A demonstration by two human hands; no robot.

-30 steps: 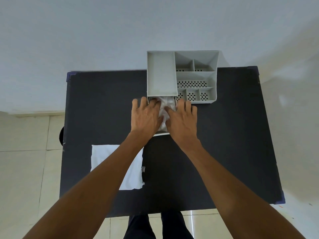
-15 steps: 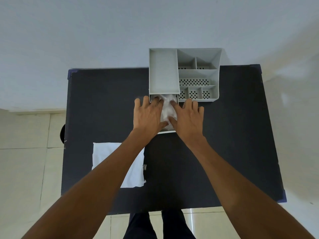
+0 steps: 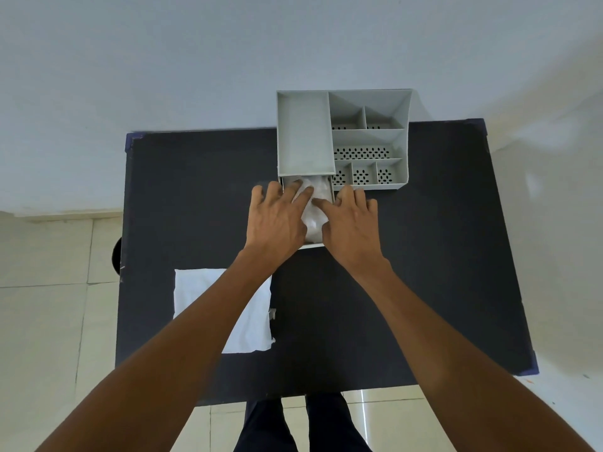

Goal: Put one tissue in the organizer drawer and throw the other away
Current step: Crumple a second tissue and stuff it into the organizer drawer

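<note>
Hands, left hand (image 3: 277, 223) and right hand (image 3: 350, 228), press a crumpled tissue (image 3: 315, 207) with flat, spread fingers (image 3: 301, 199) into the open drawer (image 3: 313, 245), its length running toward the person.

Single head-worn wide-angle view, looking steeply down and forward from above the near edge of the black table (image 3: 424, 288). The table fills mid-frame; pale wall lies beyond its far edge, tiled floor left of it. Straight edges bow toward frame borders.

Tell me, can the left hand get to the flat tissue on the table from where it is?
Probably yes. The flat tissue lies open on the table, directly under the left forearm; the left hand need only leave the drawer.
</note>
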